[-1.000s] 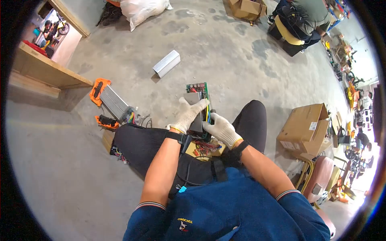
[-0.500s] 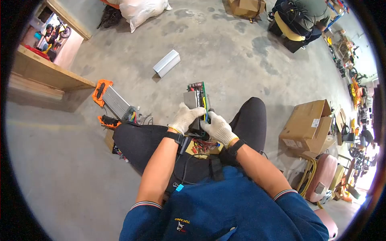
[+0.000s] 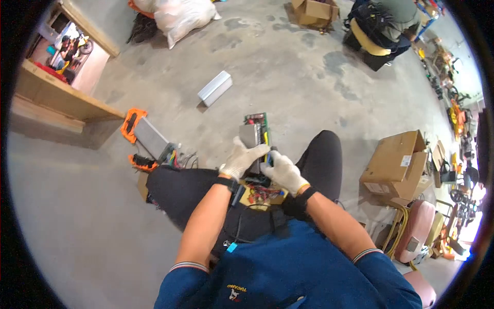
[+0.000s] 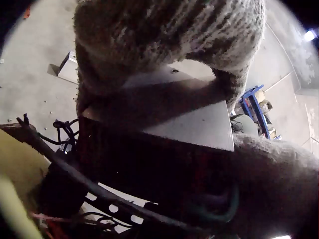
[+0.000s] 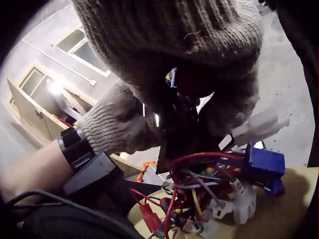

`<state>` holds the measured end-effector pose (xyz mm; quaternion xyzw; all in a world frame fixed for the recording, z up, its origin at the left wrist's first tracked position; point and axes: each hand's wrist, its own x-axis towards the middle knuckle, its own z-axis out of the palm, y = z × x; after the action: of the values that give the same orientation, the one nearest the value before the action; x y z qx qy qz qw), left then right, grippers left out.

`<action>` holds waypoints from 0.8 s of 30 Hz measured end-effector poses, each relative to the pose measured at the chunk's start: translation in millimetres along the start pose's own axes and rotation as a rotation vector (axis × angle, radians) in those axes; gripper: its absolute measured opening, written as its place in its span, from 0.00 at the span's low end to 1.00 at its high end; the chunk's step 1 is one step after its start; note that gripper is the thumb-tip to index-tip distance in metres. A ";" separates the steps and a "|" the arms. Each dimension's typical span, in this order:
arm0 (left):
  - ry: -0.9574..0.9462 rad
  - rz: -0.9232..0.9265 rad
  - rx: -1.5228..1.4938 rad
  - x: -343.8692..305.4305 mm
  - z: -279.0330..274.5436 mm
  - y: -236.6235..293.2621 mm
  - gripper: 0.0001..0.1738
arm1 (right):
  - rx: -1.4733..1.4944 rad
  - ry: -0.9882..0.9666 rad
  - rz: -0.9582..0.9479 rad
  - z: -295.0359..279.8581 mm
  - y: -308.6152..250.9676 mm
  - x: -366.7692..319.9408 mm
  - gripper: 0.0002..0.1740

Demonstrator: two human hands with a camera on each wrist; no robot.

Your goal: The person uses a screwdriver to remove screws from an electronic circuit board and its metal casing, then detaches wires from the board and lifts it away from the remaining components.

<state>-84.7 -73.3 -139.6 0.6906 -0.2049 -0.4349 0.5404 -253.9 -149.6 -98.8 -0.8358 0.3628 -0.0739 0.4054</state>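
Both hands wear knitted work gloves and meet over a green circuit board [image 3: 264,119] with a grey metal plate [image 3: 248,134] along it, held above my lap. My left hand [image 3: 240,159] grips the plate, thumb and fingers spread around it; its flat pale face [image 4: 194,127] shows below the glove in the left wrist view. My right hand [image 3: 285,172] holds the board's other long side, fingers curled beside the yellow wire [image 3: 266,137]. A dark piece shows at its fingertips, mostly hidden. Red wires [image 5: 209,155] with a blue connector [image 5: 266,165] hang from the near end.
A silver metal housing [image 3: 215,88] lies on the floor ahead. To the left sits a finned controller [image 3: 153,138] with orange end pieces. A yellowish surface [image 3: 252,198] lies under the wires. Right of my knee stands a cardboard box [image 3: 390,165]; another person crouches at back right.
My left hand has slid along the plate toward my body, baring more of the board's far end. The right hand keeps to the board's side. The head view has shifted slightly.
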 end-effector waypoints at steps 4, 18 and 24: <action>-0.087 -0.050 -0.005 -3.8 -6.9 16.8 0.61 | -0.016 -0.066 0.098 -0.7 -4.6 0.1 0.25; -0.045 -0.030 0.014 -28.9 0.0 64.2 0.36 | -0.073 -0.159 0.173 7.2 -3.3 -1.1 0.32; -0.067 -0.062 -0.013 -26.9 -1.9 63.5 0.36 | -0.098 -0.160 0.173 6.3 -6.9 -1.1 0.31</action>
<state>-85.8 -73.1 -70.6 0.6784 -0.1984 -0.4755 0.5238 -248.3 -142.1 -97.7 -0.8236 0.4031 0.0459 0.3963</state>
